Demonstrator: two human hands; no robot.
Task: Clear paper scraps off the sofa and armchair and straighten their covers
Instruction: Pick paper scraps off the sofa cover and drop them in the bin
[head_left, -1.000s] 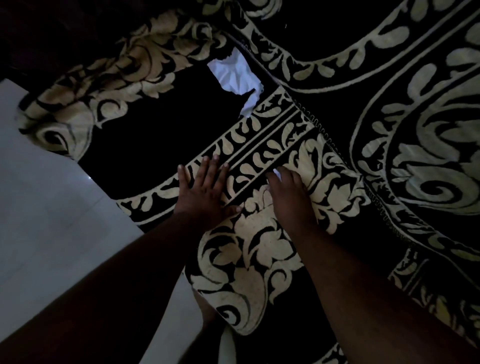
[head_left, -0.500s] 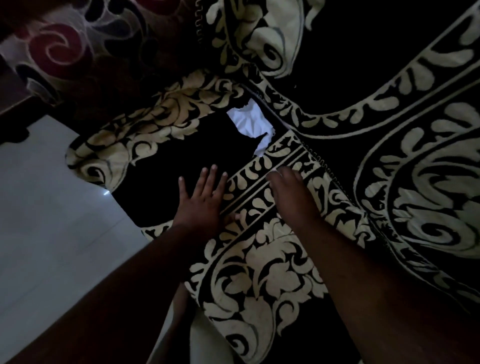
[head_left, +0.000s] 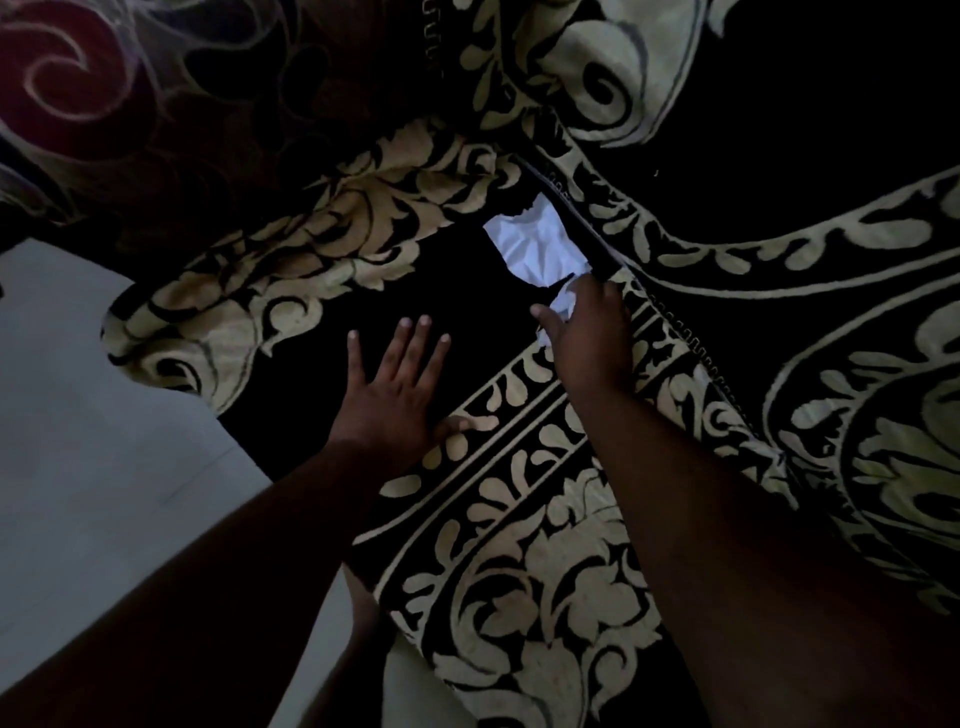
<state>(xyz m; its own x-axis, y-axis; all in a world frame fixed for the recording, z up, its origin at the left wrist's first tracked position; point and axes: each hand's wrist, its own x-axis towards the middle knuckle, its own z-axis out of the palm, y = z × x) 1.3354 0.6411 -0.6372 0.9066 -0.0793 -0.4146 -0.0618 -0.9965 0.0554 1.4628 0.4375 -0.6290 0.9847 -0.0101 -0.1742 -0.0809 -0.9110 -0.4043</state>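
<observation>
We see one crumpled white paper scrap (head_left: 535, 247) on the black-and-cream patterned fabric cover (head_left: 519, 545). Our left hand (head_left: 397, 387) presses flat, fingers spread; our right hand (head_left: 587, 332) has reached forward, touching it, grip unclear.

Left hand (head_left: 397, 395) lay flat on the sofa cover (head_left: 524, 561), fingers spread, left of the right hand (head_left: 587, 338). Right hand reached farther in, touching the paper scrap (head_left: 530, 247), which sat on the cover beside a fold. Floor (head_left: 93, 467) lay left; a patterned cushion (head_left: 130, 93) sat at far left.

No readable text, labels, brands, numbers or signs anywhere in view.
</observation>
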